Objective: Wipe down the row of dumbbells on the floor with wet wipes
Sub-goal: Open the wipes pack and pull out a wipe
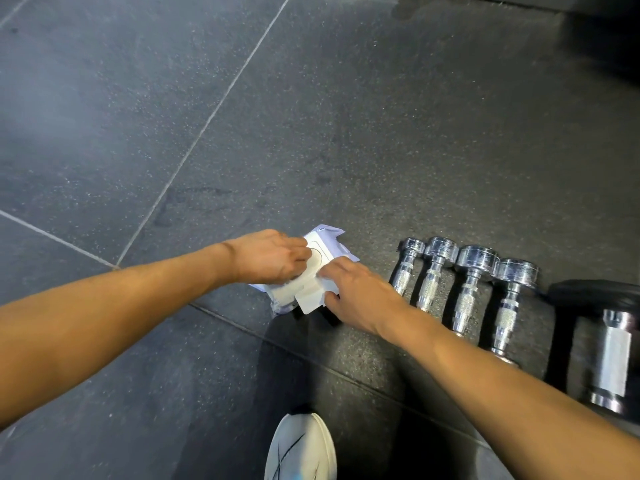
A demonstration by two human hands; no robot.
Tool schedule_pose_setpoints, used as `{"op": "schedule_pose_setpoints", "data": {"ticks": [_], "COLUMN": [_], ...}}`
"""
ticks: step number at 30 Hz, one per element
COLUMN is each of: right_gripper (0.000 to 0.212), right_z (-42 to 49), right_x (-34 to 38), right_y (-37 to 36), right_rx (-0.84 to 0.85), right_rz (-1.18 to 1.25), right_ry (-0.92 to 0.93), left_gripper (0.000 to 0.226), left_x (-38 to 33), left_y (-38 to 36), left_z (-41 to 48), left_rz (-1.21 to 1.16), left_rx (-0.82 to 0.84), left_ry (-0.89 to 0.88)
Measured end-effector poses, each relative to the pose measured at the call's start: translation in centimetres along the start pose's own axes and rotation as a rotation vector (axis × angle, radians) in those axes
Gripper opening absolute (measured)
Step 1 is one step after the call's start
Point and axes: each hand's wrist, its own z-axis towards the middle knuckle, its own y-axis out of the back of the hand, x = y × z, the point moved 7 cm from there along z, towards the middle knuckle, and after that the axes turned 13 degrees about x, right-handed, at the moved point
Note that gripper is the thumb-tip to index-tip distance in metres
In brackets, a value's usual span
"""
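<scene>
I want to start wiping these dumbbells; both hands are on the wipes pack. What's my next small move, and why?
Probably pull one wipe out with the left hand while the right hand steadies the pack: its flap looks peeled open, and no wipe is out yet.

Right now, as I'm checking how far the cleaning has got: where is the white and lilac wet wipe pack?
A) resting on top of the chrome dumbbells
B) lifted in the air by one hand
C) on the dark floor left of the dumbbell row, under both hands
C: the white and lilac wet wipe pack lies on the dark speckled floor, left of the chrome dumbbells, with the left hand and right hand gripping it.
</scene>
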Motion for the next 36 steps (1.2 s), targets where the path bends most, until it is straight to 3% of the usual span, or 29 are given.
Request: {"op": "schedule_pose_setpoints", "data": {"ticks": [9, 12, 14, 17, 18, 21, 24, 28, 36], "right_gripper": [0.043, 0.043, 0.043, 0.040, 0.039, 0.036, 0.035, 0.038, 0.033], "right_z": [0.2, 0.5, 0.6, 0.6, 0.7, 1.9, 3.9, 5.6, 5.2], "right_x": [1.0, 1.3, 1.5, 1.6, 1.6, 1.9, 3.0, 4.8, 5.4], "right_y": [0.2, 0.2, 0.4, 0.6, 0.8, 1.7, 2.5, 2.1, 2.0], "right_rx": [-0.055, -0.040, -0.050, -0.071, -0.092, -0.132, -0.138, -0.156, -0.160], "right_rz": [-0.141, -0.175, -0.178, -0.198, -0.216, -0.239, -0.241, -0.278, -0.279], "right_ry": [0.044, 0.031, 0.006, -0.009, -0.016, -0.039, -0.029, -0.014, 0.031], "left_gripper": [0.007, 0.007, 0.013, 0.009, 0.011, 0.026, 0.033, 0.035, 0.034], "left_x": [1.0, 0.8, 1.8, 5.8, 6.4, 4.8, 2.6, 1.0, 0.1], "left_y": [0.5, 1.1, 1.4, 1.4, 0.5, -2.5, -4.6, -5.8, -6.8], "left_z": [0.2, 1.3, 1.5, -1.3, -2.4, -4.0, -4.9, -5.6, -6.0], "left_rz": [0.038, -0.099, -0.230, -0.674, -0.814, -1.017, -1.244, -1.468, -1.563], "left_rx": [0.052, 0.137, 0.172, -0.020, -0.011, 0.055, -0.074, -0.261, -0.341], "left_ry": [-0.066, -0.066, 0.030, 0.352, 0.432, 0.595, 0.743, 0.780, 0.813]}}
